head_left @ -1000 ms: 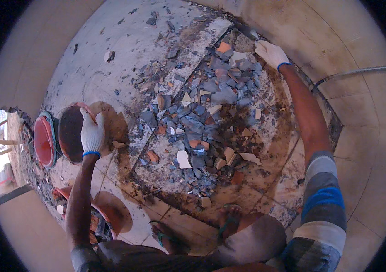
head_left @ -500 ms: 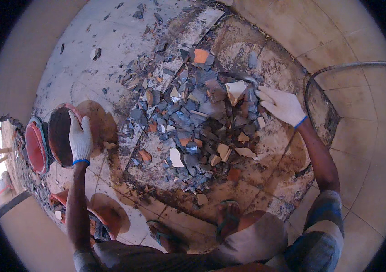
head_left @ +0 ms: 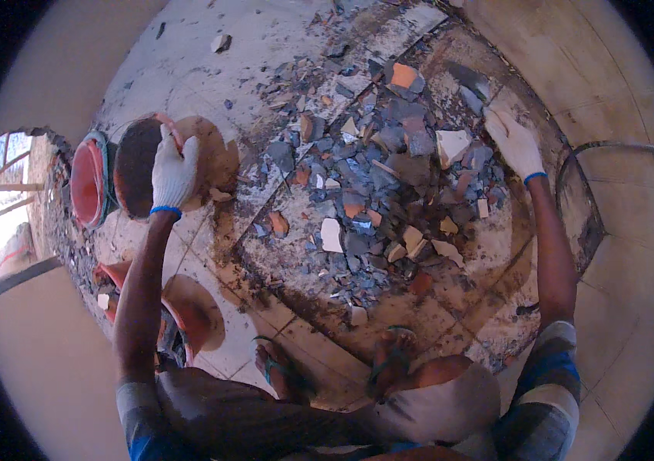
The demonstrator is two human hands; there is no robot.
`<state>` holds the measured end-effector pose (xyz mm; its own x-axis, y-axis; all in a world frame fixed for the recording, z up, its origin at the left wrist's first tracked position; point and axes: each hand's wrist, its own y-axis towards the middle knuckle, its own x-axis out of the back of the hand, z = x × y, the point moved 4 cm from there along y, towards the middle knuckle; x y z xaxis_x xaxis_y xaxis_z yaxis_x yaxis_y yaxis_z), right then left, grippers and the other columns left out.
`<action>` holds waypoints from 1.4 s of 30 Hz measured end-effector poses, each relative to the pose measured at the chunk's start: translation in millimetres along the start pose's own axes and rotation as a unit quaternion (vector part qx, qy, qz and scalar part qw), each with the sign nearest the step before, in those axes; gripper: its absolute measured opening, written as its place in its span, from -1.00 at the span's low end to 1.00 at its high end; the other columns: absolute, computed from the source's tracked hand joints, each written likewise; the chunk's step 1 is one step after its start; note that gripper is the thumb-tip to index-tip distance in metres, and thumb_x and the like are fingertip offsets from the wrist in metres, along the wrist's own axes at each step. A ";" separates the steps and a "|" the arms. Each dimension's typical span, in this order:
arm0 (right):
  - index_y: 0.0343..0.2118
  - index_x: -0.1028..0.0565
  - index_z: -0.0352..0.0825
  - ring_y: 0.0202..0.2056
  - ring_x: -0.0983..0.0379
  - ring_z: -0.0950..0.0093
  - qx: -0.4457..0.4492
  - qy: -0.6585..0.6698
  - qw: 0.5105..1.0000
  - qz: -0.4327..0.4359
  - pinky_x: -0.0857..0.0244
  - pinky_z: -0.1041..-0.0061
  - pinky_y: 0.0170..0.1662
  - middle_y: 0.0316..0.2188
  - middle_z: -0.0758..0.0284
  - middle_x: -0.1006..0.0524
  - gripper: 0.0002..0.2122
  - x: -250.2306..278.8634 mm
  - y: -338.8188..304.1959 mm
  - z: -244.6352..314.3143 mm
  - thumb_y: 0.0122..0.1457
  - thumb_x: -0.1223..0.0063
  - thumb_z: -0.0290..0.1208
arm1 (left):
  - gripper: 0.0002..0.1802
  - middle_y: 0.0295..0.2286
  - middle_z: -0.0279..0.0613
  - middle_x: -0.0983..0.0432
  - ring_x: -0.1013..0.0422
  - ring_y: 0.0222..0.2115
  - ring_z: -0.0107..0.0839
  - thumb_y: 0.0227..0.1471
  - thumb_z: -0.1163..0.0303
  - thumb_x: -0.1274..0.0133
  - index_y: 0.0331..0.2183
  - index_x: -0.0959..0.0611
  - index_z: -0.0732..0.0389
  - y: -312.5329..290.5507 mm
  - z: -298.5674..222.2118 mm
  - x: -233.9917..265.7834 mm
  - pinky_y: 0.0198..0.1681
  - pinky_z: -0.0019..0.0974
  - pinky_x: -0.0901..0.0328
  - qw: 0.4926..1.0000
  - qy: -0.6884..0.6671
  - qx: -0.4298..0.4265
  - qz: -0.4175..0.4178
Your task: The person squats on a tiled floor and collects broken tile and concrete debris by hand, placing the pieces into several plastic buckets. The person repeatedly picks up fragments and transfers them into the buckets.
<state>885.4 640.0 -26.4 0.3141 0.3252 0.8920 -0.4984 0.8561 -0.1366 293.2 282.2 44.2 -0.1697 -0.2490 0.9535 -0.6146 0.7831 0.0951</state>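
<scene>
My left hand [head_left: 174, 170], in a white knit glove with a blue cuff, grips the reddish rim of a tipped bucket [head_left: 134, 169] with a dark, dirty inside. To the right, my gloved right hand [head_left: 513, 142] is closed at the far right edge of a heap of rubble [head_left: 388, 184]. At its fingertips is a flat grey, blade-like piece [head_left: 470, 100]; what kind of thing it is cannot be made out. The heap holds broken tile and grey chunks. A large cream tile shard [head_left: 452, 147] lies near the right hand, and an orange-faced shard [head_left: 403, 75] sits farther back.
Beside the tipped bucket stands a red bucket [head_left: 86, 183] with a green rim. Another reddish bucket [head_left: 188, 323] with debris is near my left forearm. A hose [head_left: 619, 146] runs along the right wall. My sandalled feet [head_left: 281, 369] stand before the heap.
My left hand has moved right and farther away along the bucket's rim. My right hand has moved farther away with the grey piece at its fingertips. The whole view has shifted.
</scene>
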 end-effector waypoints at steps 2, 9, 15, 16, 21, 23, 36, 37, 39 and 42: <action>0.34 -0.52 -0.20 0.23 -0.55 0.03 0.099 -0.023 0.995 0.018 -0.41 0.23 0.26 0.22 0.05 -0.61 -0.45 -3.4 15.4 26.9 0.45 -0.09 0.06 | -0.01 0.06 0.40 -0.56 -0.53 0.09 0.27 0.33 -0.07 -0.08 0.42 -0.23 0.52 1.5 -4.5 4.0 0.16 0.09 -0.41 1.000 0.011 -0.009 0.006; 0.32 -0.54 -0.17 0.17 -0.60 0.08 0.159 -0.036 0.982 0.093 -0.47 0.19 0.22 0.16 0.13 -0.66 -0.47 -1.3 -20.4 105.1 0.42 -0.16 0.03 | 0.00 0.26 0.39 -0.43 -0.46 0.19 0.25 0.27 -0.05 -0.14 0.43 -0.24 0.48 -11.5 4.1 13.0 0.26 0.12 -0.40 0.990 0.131 -0.054 0.007; 0.26 -0.56 -0.31 0.11 -0.65 0.13 0.155 0.181 0.971 -0.029 -0.50 0.33 0.16 0.17 0.10 -0.64 -0.59 -3.1 -54.1 196.7 0.51 -0.09 -0.16 | -0.01 0.28 0.35 -0.41 -0.43 0.22 0.28 0.31 -0.06 -0.10 0.44 -0.23 0.46 -30.8 19.2 17.5 0.26 0.13 -0.39 0.994 0.085 -0.058 0.027; 0.25 -0.54 -0.32 0.11 -0.64 0.13 0.065 0.323 0.940 0.084 -0.50 0.31 0.17 0.19 0.09 -0.62 -0.59 -24.1 -64.0 212.5 0.54 -0.04 -0.14 | -0.01 0.28 0.35 -0.42 -0.43 0.22 0.28 0.31 -0.07 -0.09 0.44 -0.23 0.46 -32.7 18.4 18.6 0.27 0.13 -0.39 0.995 0.074 -0.061 0.023; 0.10 -0.53 -0.22 -0.33 -0.48 0.63 -0.069 0.566 0.724 0.388 -0.49 0.46 -0.32 -0.23 0.49 -0.50 -0.61 -172.2 -120.9 350.6 0.48 -0.12 0.01 | 0.02 0.25 0.37 -0.43 -0.43 0.22 0.27 0.35 -0.18 -0.02 0.44 -0.22 0.48 -27.0 21.1 20.1 0.28 0.10 -0.36 0.995 0.033 -0.080 0.046; 0.15 -0.54 -0.14 -0.40 -0.41 0.65 -0.077 0.556 0.684 0.466 -0.39 0.56 -0.40 -0.27 0.50 -0.50 -0.68 -225.1 -150.9 399.4 0.55 -0.02 -0.05 | 0.03 0.22 0.37 -0.46 -0.44 0.21 0.25 0.38 -0.24 0.04 0.45 -0.23 0.47 -26.7 30.2 23.8 0.26 0.08 -0.35 0.996 0.020 -0.077 0.045; 0.05 -0.53 -0.11 -0.48 -0.42 0.65 -0.264 0.786 0.495 0.261 -0.27 0.62 -0.49 -0.34 0.52 -0.48 -0.65 -250.0 -198.5 381.3 0.51 -0.09 0.07 | 0.01 0.20 0.32 -0.48 -0.44 0.22 0.19 0.37 -0.19 -0.04 0.49 -0.20 0.37 -49.4 46.0 43.2 0.31 0.01 -0.31 0.993 -0.056 -0.044 0.095; 0.00 -0.52 -0.11 -0.51 -0.39 0.62 -0.255 0.783 0.509 0.251 -0.28 0.59 -0.47 -0.39 0.51 -0.47 -0.63 -237.9 -205.2 373.8 0.50 -0.07 0.12 | 0.04 0.23 0.32 -0.47 -0.44 0.23 0.18 0.34 -0.21 -0.06 0.48 -0.21 0.38 -50.4 44.0 41.3 0.30 0.02 -0.33 0.994 -0.034 -0.054 0.087; -0.11 -0.49 -0.10 -0.58 -0.34 0.58 -0.280 0.755 0.554 0.211 -0.29 0.53 -0.45 -0.49 0.50 -0.46 -0.58 -215.2 -214.5 361.9 0.47 -0.04 0.22 | 0.10 0.27 0.33 -0.43 -0.42 0.26 0.17 0.28 -0.25 -0.12 0.46 -0.23 0.41 -48.5 39.1 35.9 0.28 0.04 -0.36 0.995 0.011 -0.076 0.068; -0.07 -0.48 -0.09 -0.59 -0.33 0.57 -0.250 0.763 0.559 0.206 -0.27 0.50 -0.47 -0.49 0.50 -0.45 -0.58 -195.8 -206.5 372.0 0.49 0.00 0.22 | 0.13 0.30 0.33 -0.39 -0.39 0.28 0.21 0.26 -0.25 -0.14 0.47 -0.20 0.42 -39.6 34.0 28.2 0.32 0.04 -0.32 0.997 0.001 -0.056 0.057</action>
<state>626.2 250.1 -12.5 0.7695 0.1734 -0.6147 -0.6146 0.4628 -0.6388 286.6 224.8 57.5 -0.2326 -0.1541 0.9603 -0.5014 0.8650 0.0173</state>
